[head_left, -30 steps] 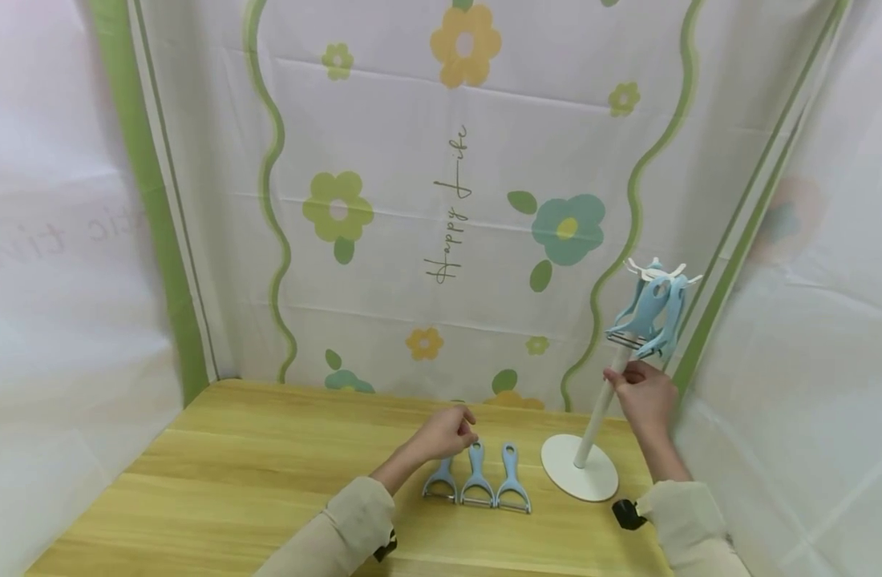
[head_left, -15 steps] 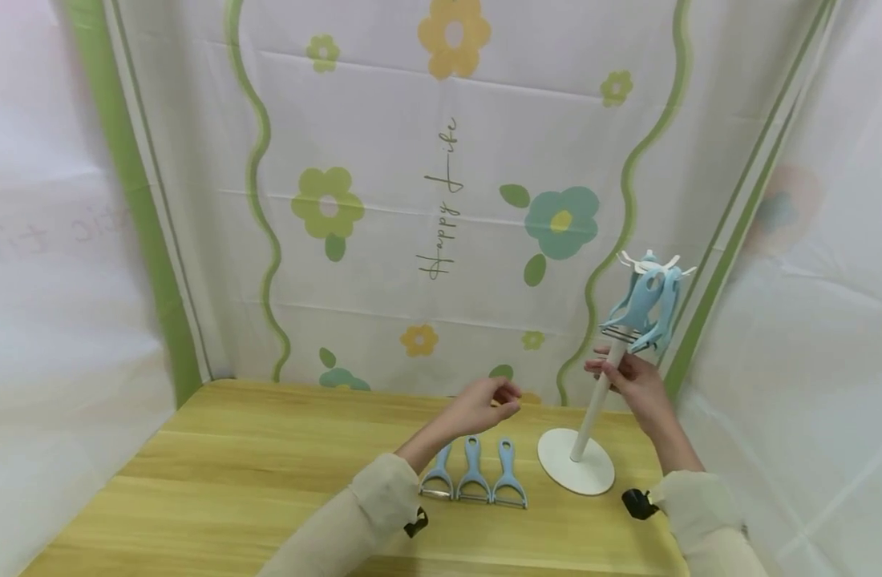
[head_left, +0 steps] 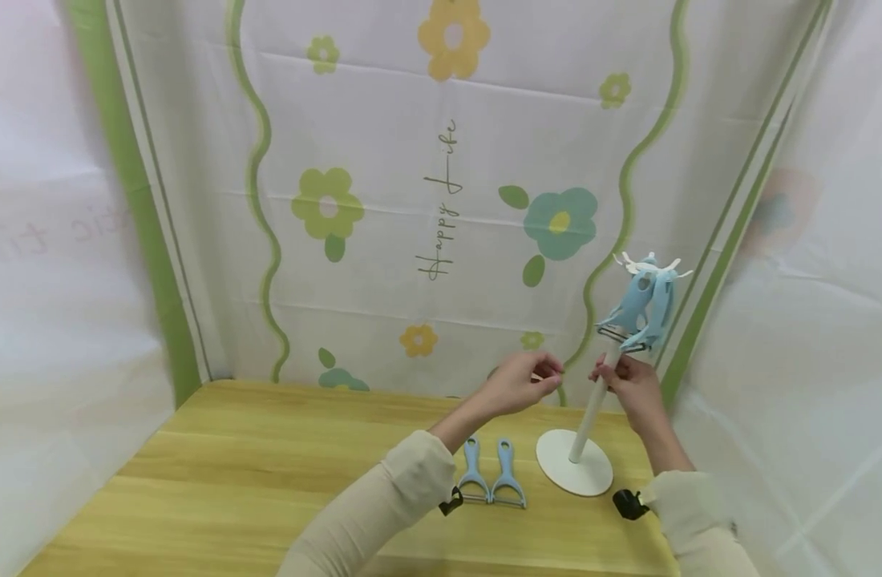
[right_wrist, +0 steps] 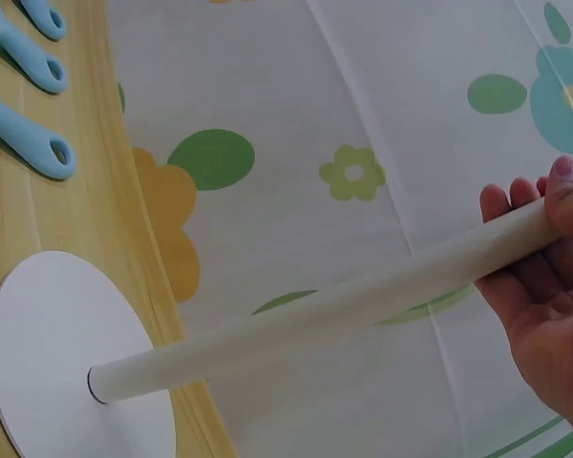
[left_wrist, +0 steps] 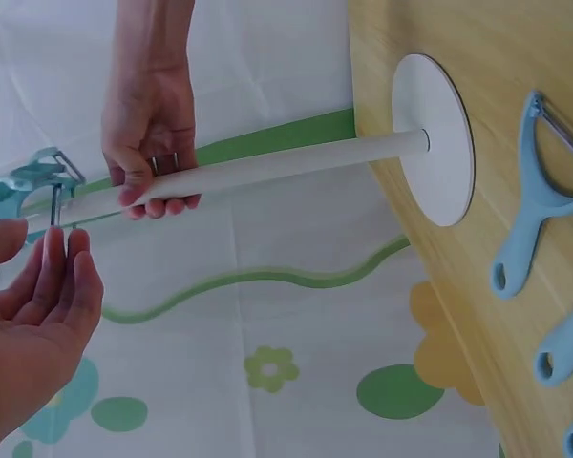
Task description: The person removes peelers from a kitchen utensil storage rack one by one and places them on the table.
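Observation:
A white hanging stand (head_left: 589,417) rises from a round base at the table's right. My right hand (head_left: 637,393) grips its pole just below the light blue Y-shaped peelers (head_left: 634,303) that hang from the top hooks. In the right wrist view the fingers and thumb of my right hand (right_wrist: 549,286) curl round the pole. My left hand (head_left: 520,383) is held in the air left of the pole, holding nothing. In the left wrist view my left hand (left_wrist: 43,320) has its fingertips close to a hanging peeler (left_wrist: 38,181); whether they touch is unclear.
Two light blue peelers (head_left: 506,469) lie side by side on the wooden table (head_left: 232,481), handles away from me. A third peeler handle (right_wrist: 43,19) shows in the right wrist view; my left sleeve covers it from the head. A flowered curtain (head_left: 383,264) hangs behind.
My left hand has moved right and up, from over the peelers on the table towards the stand. My right hand's fingers loosened and closed again on the pole, and the hanging peelers have turned slightly.

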### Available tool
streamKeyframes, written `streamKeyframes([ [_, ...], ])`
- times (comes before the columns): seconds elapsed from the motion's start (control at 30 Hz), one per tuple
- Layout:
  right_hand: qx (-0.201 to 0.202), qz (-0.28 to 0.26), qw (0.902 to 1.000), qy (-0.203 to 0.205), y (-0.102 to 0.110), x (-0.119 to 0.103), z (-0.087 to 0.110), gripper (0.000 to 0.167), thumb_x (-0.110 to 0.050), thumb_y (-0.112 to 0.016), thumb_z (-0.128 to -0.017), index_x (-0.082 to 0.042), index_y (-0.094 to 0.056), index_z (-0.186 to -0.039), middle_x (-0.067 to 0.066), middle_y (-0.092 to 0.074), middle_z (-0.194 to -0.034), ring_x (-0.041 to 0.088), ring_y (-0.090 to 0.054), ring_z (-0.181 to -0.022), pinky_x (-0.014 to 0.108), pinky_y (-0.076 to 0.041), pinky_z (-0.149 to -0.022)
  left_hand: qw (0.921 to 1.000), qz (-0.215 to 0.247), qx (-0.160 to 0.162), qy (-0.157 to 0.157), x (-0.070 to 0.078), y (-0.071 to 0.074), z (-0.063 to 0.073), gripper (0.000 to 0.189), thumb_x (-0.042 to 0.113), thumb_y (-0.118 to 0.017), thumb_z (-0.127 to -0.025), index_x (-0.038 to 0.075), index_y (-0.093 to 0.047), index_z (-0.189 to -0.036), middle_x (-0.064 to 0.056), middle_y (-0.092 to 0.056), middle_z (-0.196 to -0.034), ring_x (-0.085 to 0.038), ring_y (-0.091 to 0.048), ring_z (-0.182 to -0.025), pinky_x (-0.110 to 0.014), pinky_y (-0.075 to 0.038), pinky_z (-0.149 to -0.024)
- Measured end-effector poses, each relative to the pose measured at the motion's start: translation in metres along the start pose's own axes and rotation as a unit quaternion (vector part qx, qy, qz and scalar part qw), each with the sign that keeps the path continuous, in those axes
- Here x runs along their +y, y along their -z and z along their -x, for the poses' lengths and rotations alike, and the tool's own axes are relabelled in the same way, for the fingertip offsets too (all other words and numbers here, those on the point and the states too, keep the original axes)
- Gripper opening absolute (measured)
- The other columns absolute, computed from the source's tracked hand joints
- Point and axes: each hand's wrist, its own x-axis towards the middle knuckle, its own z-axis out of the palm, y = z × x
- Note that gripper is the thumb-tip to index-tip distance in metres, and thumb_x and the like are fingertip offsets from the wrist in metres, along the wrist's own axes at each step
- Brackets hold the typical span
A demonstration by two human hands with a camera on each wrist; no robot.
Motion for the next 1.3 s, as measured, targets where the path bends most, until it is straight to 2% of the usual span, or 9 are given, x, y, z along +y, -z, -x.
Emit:
streamKeyframes([
  [0.1, 0.033, 0.013, 0.9992, -0.021, -0.006, -0.002, 0.001, 0.031, -0.013, -0.063, -0.098, 0.015, -0.061, -0.11, -0.019, -0.069, -0.074, -0.005, -0.067, -0.075, 0.014, -0.053, -0.07, 0.9999, 0.009, 0.011, -0.002, 0.004, 0.001, -0.005, 0.021, 0.014, -0.057, -0.102, 0.003, -0.065, -0.118, -0.01, -0.072, -0.107, -0.011, -0.069, -0.096, -0.013, -0.054, -0.08],
  [0.23, 0.087, 0.022, 0.9954, -0.036, -0.015, -0.005, 0.002, 0.025, -0.008, -0.065, -0.096, 0.013, -0.064, -0.108, -0.018, -0.068, -0.07, -0.007, -0.066, -0.07, 0.01, -0.051, -0.068, 0.9989, 0.024, 0.039, -0.012, 0.011, 0.005, -0.017, 0.023, 0.012, -0.057, -0.102, 0.001, -0.063, -0.121, -0.014, -0.071, -0.113, -0.018, -0.069, -0.102, -0.016, -0.054, -0.084],
  [0.4, 0.151, 0.07, 0.9855, -0.033, -0.023, -0.006, 0.005, 0.018, -0.01, -0.067, -0.095, 0.008, -0.069, -0.1, -0.011, -0.07, -0.069, -0.009, -0.063, -0.067, 0.006, -0.046, -0.066, 0.9966, 0.042, 0.071, -0.011, 0.023, 0.008, -0.038, 0.027, 0.013, -0.056, -0.102, 0.0, -0.061, -0.125, -0.014, -0.069, -0.12, -0.02, -0.067, -0.11, -0.016, -0.053, -0.089],
  [0.57, 0.188, 0.096, 0.9765, -0.042, -0.027, -0.008, 0.007, 0.017, -0.012, -0.066, -0.095, 0.004, -0.072, -0.098, -0.005, -0.072, -0.072, -0.008, -0.063, -0.066, 0.005, -0.045, -0.063, 0.995, 0.051, 0.085, -0.01, 0.038, 0.011, -0.061, 0.033, 0.016, -0.055, -0.103, 0.001, -0.058, -0.132, -0.013, -0.067, -0.128, -0.019, -0.064, -0.119, -0.016, -0.051, -0.095],
  [0.67, 0.186, 0.084, 0.9779, -0.046, -0.028, -0.009, 0.006, 0.016, -0.01, -0.065, -0.095, 0.004, -0.072, -0.1, -0.007, -0.071, -0.072, -0.008, -0.063, -0.066, 0.006, -0.047, -0.064, 0.9953, 0.047, 0.084, -0.009, 0.045, 0.013, -0.074, 0.035, 0.018, -0.055, -0.103, 0.003, -0.056, -0.135, -0.012, -0.065, -0.132, -0.02, -0.062, -0.123, -0.019, -0.05, -0.099],
  [0.8, 0.159, 0.076, 0.9835, -0.038, -0.026, -0.01, 0.006, 0.015, -0.008, -0.063, -0.095, 0.005, -0.071, -0.1, -0.01, -0.069, -0.072, -0.004, -0.065, -0.068, 0.008, -0.049, -0.066, 0.9963, 0.047, 0.072, -0.002, 0.05, 0.015, -0.087, 0.038, 0.021, -0.054, -0.104, 0.005, -0.055, -0.138, -0.009, -0.064, -0.136, -0.018, -0.061, -0.126, -0.02, -0.049, -0.1],
  [1.03, 0.125, 0.094, 0.9869, -0.04, -0.023, -0.011, 0.005, 0.016, -0.01, -0.062, -0.097, 0.004, -0.069, -0.098, -0.007, -0.07, -0.073, -0.006, -0.064, -0.069, 0.009, -0.049, -0.069, 0.9956, 0.078, 0.052, 0.008, 0.051, 0.015, -0.101, 0.038, 0.018, -0.055, -0.103, 0.002, -0.056, -0.137, -0.012, -0.063, -0.135, -0.021, -0.062, -0.124, -0.018, -0.051, -0.095],
  [1.2, 0.112, 0.09, 0.989, -0.035, -0.022, -0.012, 0.005, 0.017, -0.009, -0.062, -0.098, 0.007, -0.068, -0.099, 0.006, -0.073, -0.078, -0.009, -0.061, -0.068, 0.009, -0.048, -0.07, 0.9955, 0.084, 0.043, 0.003, 0.053, 0.015, -0.106, 0.036, 0.016, -0.058, -0.101, 0.001, -0.058, -0.134, -0.013, -0.067, -0.127, -0.02, -0.066, -0.115, -0.015, -0.052, -0.085],
  [1.3, 0.11, 0.091, 0.9891, -0.035, -0.021, -0.011, 0.005, 0.018, -0.01, -0.062, -0.098, 0.006, -0.068, -0.1, 0.005, -0.073, -0.078, -0.009, -0.061, -0.069, 0.009, -0.048, -0.071, 0.9965, 0.077, 0.032, -0.007, 0.055, 0.016, -0.107, 0.031, 0.015, -0.058, -0.101, 0.0, -0.061, -0.129, -0.013, -0.07, -0.118, -0.014, -0.067, -0.101, -0.012, -0.05, -0.078],
])
